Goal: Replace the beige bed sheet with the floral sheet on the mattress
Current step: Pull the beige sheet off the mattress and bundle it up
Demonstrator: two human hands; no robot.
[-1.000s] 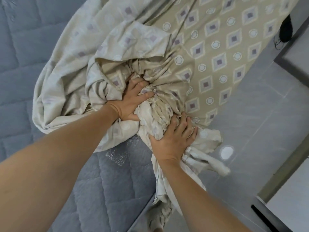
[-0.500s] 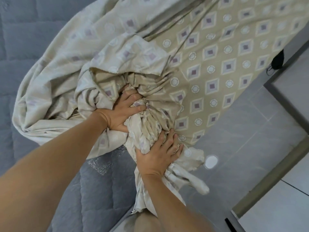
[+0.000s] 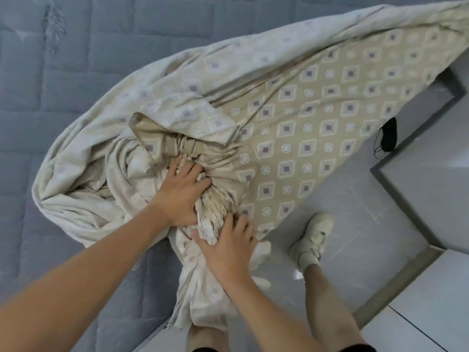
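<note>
Head view, looking down: beige bed sheet (image 3: 291, 115) bunched into a heap at the edge of a bare grey quilted mattress (image 3: 63, 110), patterned side with diamonds and circles draped toward the tiled floor (image 3: 368, 237). Left hand (image 3: 181, 194) buried in the gathered folds, fingers curled into the cloth. Right hand (image 3: 228, 247) just below and beside it, fingers clenched round a twisted rope of the same sheet hanging off the mattress side. Pale sneaker (image 3: 313, 237) planted on the floor right of the sheet; black cloth item (image 3: 388, 134) lying by a grey step.
</note>
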